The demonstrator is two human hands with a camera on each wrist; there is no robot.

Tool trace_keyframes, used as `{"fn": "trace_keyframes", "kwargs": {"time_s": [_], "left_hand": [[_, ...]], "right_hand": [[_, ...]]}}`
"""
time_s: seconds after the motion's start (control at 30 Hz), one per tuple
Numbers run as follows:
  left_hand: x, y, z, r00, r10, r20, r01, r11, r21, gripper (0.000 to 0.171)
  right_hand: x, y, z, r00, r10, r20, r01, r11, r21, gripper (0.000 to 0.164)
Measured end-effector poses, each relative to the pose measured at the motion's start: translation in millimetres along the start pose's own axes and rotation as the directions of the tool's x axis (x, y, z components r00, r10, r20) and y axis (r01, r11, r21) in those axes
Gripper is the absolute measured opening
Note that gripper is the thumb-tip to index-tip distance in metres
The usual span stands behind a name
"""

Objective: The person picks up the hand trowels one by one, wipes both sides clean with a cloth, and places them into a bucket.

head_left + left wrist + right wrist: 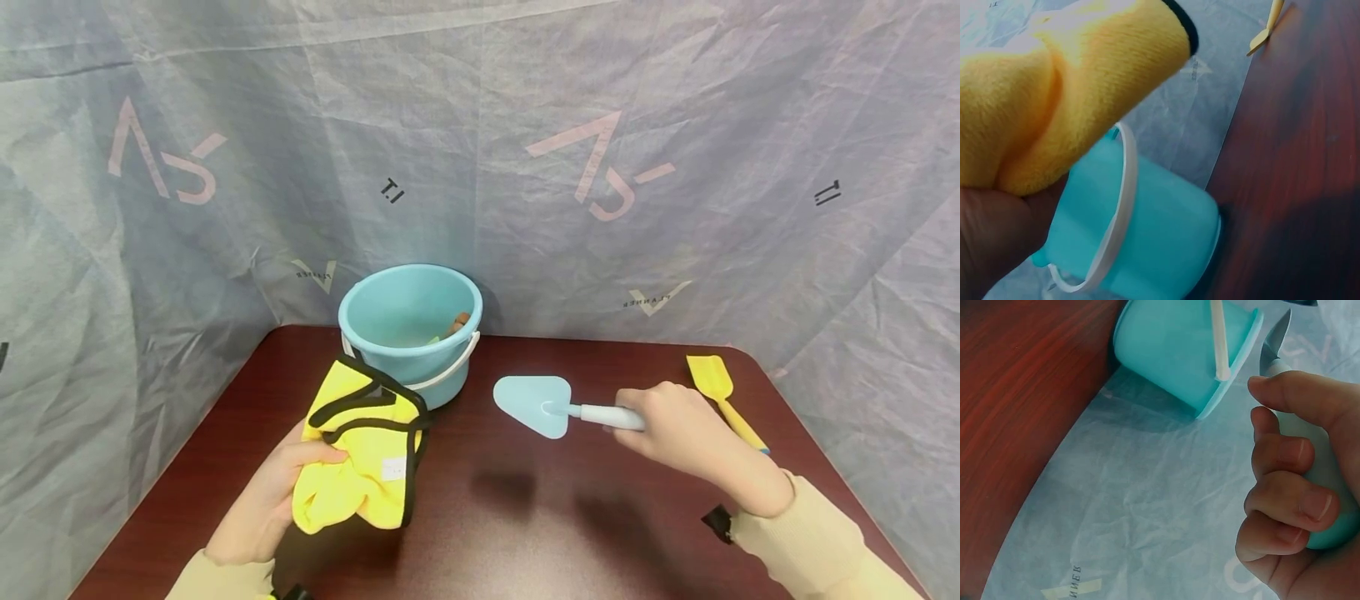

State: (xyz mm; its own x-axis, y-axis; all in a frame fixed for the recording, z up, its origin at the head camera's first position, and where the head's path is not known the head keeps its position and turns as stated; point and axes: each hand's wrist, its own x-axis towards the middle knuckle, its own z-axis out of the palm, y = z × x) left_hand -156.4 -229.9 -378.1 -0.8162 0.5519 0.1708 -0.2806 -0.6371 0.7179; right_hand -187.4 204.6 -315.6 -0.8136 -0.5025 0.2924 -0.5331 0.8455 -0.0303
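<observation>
My left hand [281, 471] grips a folded yellow cloth [360, 492] with black edging and a small white label, held up in front of the bucket. In the left wrist view the fluffy cloth [1104, 81] hides most of the fingers. My right hand [671, 425] holds a trowel [534, 400] by its pale handle, fingers curled round it, the light blue blade pointing left above the table. The right wrist view shows the thumb lying along the trowel's handle [1319, 456], with the blade seen edge-on.
A light blue bucket [408, 354] with a white handle stands at the back left, some small brown and green things inside. A yellow toy shovel [723, 396] lies at the right edge of the dark red table [480, 533]. Grey sheeting [480, 167] hangs behind.
</observation>
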Motion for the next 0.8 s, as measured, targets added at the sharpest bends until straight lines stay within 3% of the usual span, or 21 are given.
{"fn": "trace_keyframes", "kwargs": {"time_s": [0.13, 0.37, 0.5, 0.57, 0.67, 0.8], "left_hand": [[-4.6, 4.3, -3.8, 0.999, 0.037, -0.022, -0.035, 0.997, 0.069, 0.046], [-7.3, 8.6, -8.7, 0.984, 0.165, -0.066, -0.149, 0.969, 0.199, 0.046], [-8.5, 10.2, -13.7, 0.975, 0.194, -0.107, -0.157, 0.945, 0.286, 0.049], [-9.1, 10.8, -15.5, 0.968, 0.202, -0.149, -0.137, 0.922, 0.362, 0.051], [-9.6, 10.7, -16.1, 0.947, 0.218, -0.236, -0.076, 0.866, 0.494, 0.050], [-10.1, 10.0, -14.1, 0.908, 0.278, -0.313, -0.009, 0.760, 0.649, 0.049]], "right_hand": [[7.0, 0.6, -1.7, 1.000, -0.008, -0.027, 0.008, 1.000, 0.013, 0.022], [23.4, -2.5, -5.7, 0.993, -0.032, -0.117, 0.036, 0.999, 0.030, 0.023], [35.9, -7.3, -10.0, 0.988, -0.029, -0.150, 0.037, 0.998, 0.051, 0.024], [42.3, -9.9, -12.4, 0.986, -0.034, -0.160, 0.044, 0.997, 0.061, 0.024], [51.8, -13.8, -16.6, 0.985, -0.044, -0.169, 0.057, 0.996, 0.073, 0.022], [64.2, -19.4, -22.5, 0.984, -0.055, -0.171, 0.071, 0.994, 0.087, 0.021]]}}
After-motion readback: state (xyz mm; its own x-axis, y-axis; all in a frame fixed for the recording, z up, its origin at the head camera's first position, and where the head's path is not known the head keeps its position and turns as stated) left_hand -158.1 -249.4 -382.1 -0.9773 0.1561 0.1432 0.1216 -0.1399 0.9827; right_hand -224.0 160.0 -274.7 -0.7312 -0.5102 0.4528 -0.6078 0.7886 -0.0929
